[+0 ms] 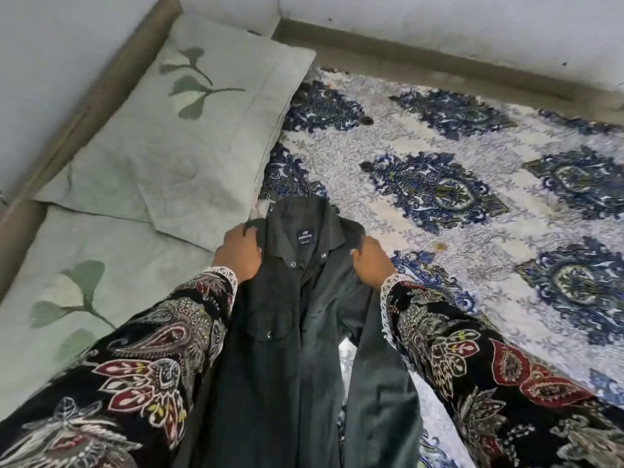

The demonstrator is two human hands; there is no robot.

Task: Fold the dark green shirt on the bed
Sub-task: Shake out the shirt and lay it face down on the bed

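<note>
Dark green shirt [297, 319] front-up, collar label showing, seemingly unbuttoned, left hand [239, 253] and right hand [369, 265] gripping shoulders

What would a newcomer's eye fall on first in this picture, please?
The dark green shirt at centre, collar away from the viewer, held at its shoulders by the left hand and right hand. Next, the blue-patterned bedsheet on the right, and two pale green leaf-print pillows on the left.
</note>
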